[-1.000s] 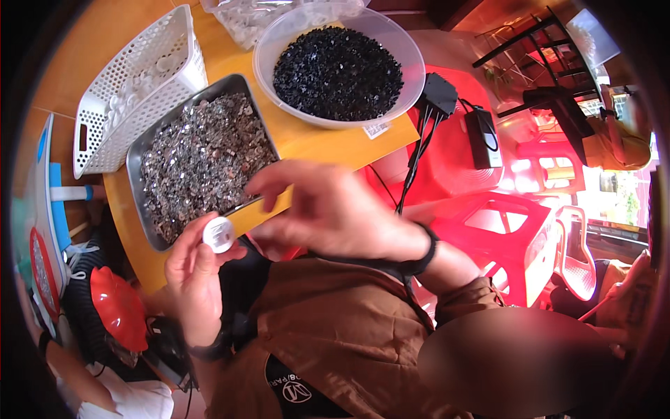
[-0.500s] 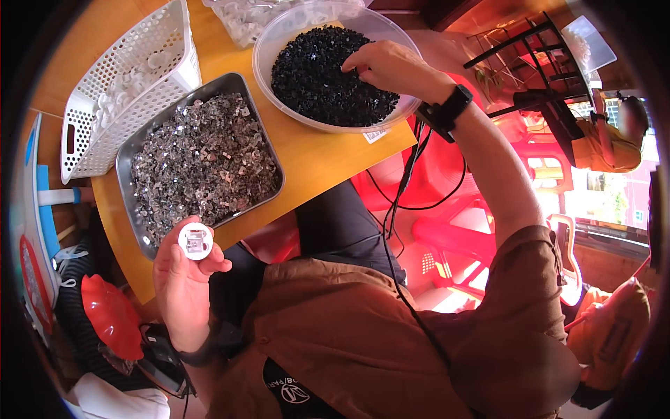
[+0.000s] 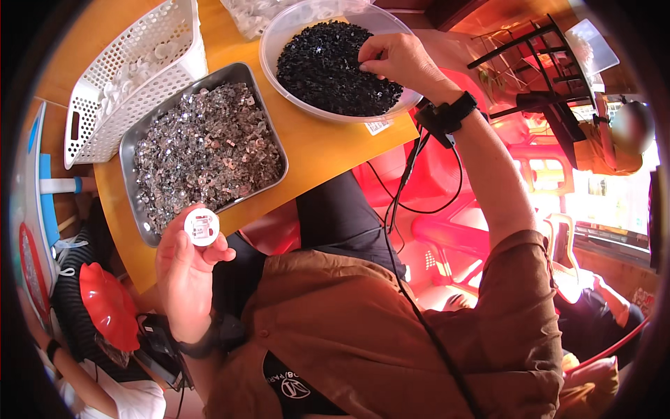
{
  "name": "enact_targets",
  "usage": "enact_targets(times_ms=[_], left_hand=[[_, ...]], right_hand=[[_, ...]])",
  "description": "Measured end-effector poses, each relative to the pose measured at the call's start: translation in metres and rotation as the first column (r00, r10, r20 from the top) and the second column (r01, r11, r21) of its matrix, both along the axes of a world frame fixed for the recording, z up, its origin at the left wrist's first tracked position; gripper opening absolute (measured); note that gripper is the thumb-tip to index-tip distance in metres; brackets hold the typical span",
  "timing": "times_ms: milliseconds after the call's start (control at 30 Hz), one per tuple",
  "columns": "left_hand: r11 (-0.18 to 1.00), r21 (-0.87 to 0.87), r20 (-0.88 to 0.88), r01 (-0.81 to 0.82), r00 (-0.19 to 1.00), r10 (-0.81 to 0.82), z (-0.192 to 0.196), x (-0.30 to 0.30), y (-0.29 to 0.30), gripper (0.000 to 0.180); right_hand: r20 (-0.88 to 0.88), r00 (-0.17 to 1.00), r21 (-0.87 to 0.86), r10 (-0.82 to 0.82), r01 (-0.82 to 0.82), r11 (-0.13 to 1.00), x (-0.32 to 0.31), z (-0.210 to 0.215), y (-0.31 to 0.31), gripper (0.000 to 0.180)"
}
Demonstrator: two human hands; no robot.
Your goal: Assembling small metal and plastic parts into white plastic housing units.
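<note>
My left hand (image 3: pixel 187 269) grips a round white plastic housing (image 3: pixel 202 227) between thumb and fingers, its open face showing metal pieces set inside. It hovers by the near corner of a metal tray (image 3: pixel 285 167) heaped with small shiny metal parts (image 3: pixel 202 153). Over the right side of a clear plastic bowl (image 3: pixel 269 59), my right hand (image 3: pixel 401 63) has thumb and fingertips pinched together. Small black parts (image 3: pixel 328 70) fill much of that bowl. Whatever sits between the right fingertips is too small to make out.
A white perforated basket (image 3: pixel 132 91) with white plastic pieces stands left of the tray. A clear bag of pale pieces (image 3: pixel 262 14) lies behind the bowl. Black cables (image 3: pixel 396 202) hang past the table's right edge. Another person's arm (image 3: pixel 84 380) shows at lower left.
My right hand has lifted slightly off the black parts, its fingers drawn into a pinch. The left hand still holds the white housing, slightly turned. Another person's arm has appeared at lower left.
</note>
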State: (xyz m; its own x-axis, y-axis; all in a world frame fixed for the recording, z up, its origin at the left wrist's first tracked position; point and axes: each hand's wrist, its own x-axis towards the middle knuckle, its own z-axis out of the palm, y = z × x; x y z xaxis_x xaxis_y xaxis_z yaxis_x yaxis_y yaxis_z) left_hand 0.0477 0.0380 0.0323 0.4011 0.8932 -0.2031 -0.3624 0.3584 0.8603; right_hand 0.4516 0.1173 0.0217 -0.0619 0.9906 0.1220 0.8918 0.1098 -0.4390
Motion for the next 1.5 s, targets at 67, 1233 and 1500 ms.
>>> enact_targets(times_ms=[67, 1233, 1500], left_hand=[[1.0, -0.013, 0.036, 0.019, 0.999, -0.018, 0.002, 0.001, -0.003, 0.037], [0.998, -0.027, 0.019, 0.054, 0.998, -0.054, 0.002, 0.015, -0.011, 0.035], [0.997, -0.02, 0.051, 0.071, 0.996, -0.07, 0.007, 0.012, -0.013, 0.034]], right_hand=[[-0.231, 0.965, -0.146, -0.124, 0.092, 0.985, -0.009, 0.01, -0.008, 0.009], [-0.202, 0.978, -0.209, -0.059, 0.016, 0.978, -0.008, 0.002, -0.008, 0.011], [-0.575, 0.818, -0.123, -0.023, -0.058, 0.991, -0.03, 0.026, -0.026, 0.008]])
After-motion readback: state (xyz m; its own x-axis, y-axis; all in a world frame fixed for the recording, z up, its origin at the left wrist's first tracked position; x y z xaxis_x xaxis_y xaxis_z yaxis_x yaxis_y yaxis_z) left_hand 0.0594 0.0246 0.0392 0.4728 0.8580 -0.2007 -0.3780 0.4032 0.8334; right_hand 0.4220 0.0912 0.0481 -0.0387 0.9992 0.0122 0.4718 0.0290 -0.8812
